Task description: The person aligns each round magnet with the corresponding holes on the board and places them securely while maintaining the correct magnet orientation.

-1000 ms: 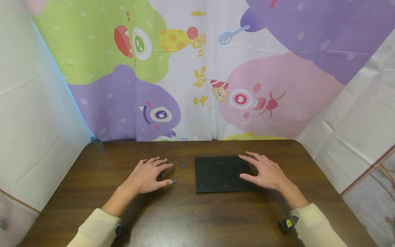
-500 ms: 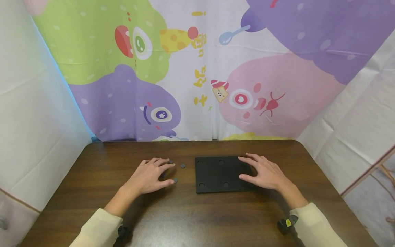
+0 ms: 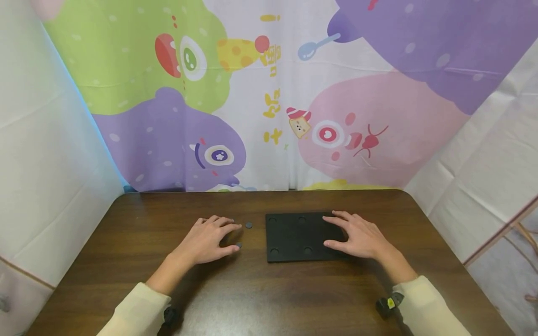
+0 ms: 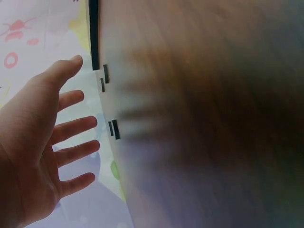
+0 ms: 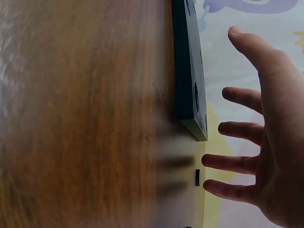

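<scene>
Two hands reach over the brown surface [image 3: 269, 298] in the head view, on either side of a black board [image 3: 290, 235]. The left hand [image 3: 206, 240] is to the left of the board, fingers and thumb apart. Near its fingertips, between it and the board, lies a grey disc [image 3: 249, 225]; a second disc [image 3: 239, 244] is partly covered by the thumb tip, nearer the board's front edge. The right hand [image 3: 363, 235] is at the board's right end and hides part of it, fingers and thumb apart. Four round hollows [image 3: 308, 250] show in the board. Behind the board hangs a patterned curtain [image 3: 269, 93], and in front of it, at either side, are cream sleeves [image 3: 433, 305].

In the left wrist view, the left hand's fingers are spread. Four thin dark discs [image 4: 116, 129], in two pairs, lie on the surface beyond the board's end, with a gap between them and the fingertips.

In the right wrist view, the right hand's fingers are spread, apart from the board. A small dark piece [image 5: 197, 177] shows past the board's end; what it is I cannot tell.
</scene>
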Available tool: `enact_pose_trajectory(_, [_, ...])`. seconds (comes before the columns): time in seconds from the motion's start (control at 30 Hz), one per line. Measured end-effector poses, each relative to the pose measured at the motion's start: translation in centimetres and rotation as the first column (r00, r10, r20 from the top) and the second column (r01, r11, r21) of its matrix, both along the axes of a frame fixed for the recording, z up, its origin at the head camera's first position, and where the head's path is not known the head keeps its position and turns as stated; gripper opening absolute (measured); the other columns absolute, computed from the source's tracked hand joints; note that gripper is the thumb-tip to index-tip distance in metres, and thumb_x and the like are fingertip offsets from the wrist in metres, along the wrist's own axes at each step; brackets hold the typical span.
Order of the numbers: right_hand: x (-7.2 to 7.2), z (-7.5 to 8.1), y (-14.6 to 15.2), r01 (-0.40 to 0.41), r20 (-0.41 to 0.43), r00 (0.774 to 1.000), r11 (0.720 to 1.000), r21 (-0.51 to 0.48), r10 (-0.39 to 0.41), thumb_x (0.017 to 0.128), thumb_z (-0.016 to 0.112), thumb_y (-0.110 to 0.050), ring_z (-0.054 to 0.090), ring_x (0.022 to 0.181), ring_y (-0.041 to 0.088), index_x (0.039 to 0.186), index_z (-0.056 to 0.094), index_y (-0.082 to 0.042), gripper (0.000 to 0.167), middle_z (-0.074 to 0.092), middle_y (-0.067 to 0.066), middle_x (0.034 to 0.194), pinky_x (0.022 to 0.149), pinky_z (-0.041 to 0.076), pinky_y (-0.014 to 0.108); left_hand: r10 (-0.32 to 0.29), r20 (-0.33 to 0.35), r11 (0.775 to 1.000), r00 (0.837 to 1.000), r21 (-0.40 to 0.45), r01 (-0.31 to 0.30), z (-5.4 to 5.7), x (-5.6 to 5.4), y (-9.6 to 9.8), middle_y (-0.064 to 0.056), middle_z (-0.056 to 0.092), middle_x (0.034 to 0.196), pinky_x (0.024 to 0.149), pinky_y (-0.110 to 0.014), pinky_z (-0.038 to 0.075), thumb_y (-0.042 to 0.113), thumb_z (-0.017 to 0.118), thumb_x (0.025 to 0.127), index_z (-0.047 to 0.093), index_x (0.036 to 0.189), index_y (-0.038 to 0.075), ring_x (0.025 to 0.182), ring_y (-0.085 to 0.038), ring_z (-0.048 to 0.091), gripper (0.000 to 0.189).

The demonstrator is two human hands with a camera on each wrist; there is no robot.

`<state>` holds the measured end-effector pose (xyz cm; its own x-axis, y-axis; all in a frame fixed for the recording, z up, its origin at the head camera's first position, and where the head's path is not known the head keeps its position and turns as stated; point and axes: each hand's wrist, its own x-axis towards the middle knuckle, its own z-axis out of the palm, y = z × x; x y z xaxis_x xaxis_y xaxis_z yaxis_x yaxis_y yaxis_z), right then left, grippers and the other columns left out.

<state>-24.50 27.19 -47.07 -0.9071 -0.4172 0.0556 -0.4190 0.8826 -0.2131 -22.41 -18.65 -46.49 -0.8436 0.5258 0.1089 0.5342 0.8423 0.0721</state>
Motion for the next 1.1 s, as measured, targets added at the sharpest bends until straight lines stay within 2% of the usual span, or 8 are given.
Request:
enact_pose_trajectory(0.23, [0.08,-0.10,-0.25,-0.008,0.000,1.000,1.000,0.017,0.008,0.097,0.070,-0.076,0.064,0.144,0.048,0.161,0.063,-0.030,0.079,0.059,0.014,0.169,0.094,0.062,0.067,-0.008,0.007,1.000,1.000,-0.016,0.008,-0.16,-0.06,0.27,-0.010,0.074,0.150,0.102,-0.064,0.058,0.055,0.078,0.102,0.071,0.152,0.022,0.137,-0.038,0.068,0.060])
enact_pose_trajectory(0.47, [0.24,-0.26,-0.45,-0.024,-0.003,1.000,0.999,0.030,0.024,0.097,0.071,-0.075,0.065,0.141,0.047,0.160,0.064,-0.031,0.078,0.059,0.015,0.169,0.085,0.063,0.060,-0.017,-0.023,0.999,1.000,-0.040,0.016,-0.38,-0.04,0.49,-0.009,0.076,0.142,0.098,-0.061,0.060,0.051,0.081,0.101,0.074,0.148,0.023,0.130,-0.036,0.071,0.056])
enact_pose_trajectory(0.6, [0.30,-0.24,-0.48,-0.023,-0.001,1.000,0.999,0.046,0.023,0.097,0.070,-0.076,0.065,0.141,0.047,0.160,0.065,-0.031,0.078,0.060,0.016,0.168,0.085,0.063,0.059,-0.025,-0.038,0.999,0.999,-0.032,0.024,-0.44,0.04,0.55,-0.008,0.077,0.138,0.096,-0.059,0.060,0.049,0.083,0.100,0.075,0.147,0.024,0.127,-0.034,0.071,0.054])
enact_pose_trajectory(0.87, [0.28,-0.37,-0.41,-0.018,0.009,1.000,0.996,0.082,0.017,0.096,0.070,-0.078,0.065,0.138,0.044,0.160,0.065,-0.032,0.079,0.059,0.016,0.169,0.074,0.060,0.047,-0.029,-0.027,0.999,0.999,-0.030,0.028,-0.69,-0.03,0.74,-0.009,0.077,0.138,0.101,-0.062,0.059,0.044,0.085,0.100,0.076,0.146,0.023,0.129,-0.036,0.070,0.051])
enact_pose_trajectory(1.1, [0.31,-0.31,-0.52,-0.012,0.022,1.000,0.996,0.087,0.010,0.095,0.070,-0.079,0.064,0.137,0.044,0.160,0.065,-0.032,0.080,0.059,0.016,0.168,0.068,0.055,0.042,-0.022,-0.013,0.999,1.000,-0.042,0.021,-0.88,-0.02,0.86,-0.010,0.077,0.138,0.102,-0.063,0.059,0.042,0.086,0.100,0.077,0.143,0.024,0.130,-0.037,0.070,0.048])
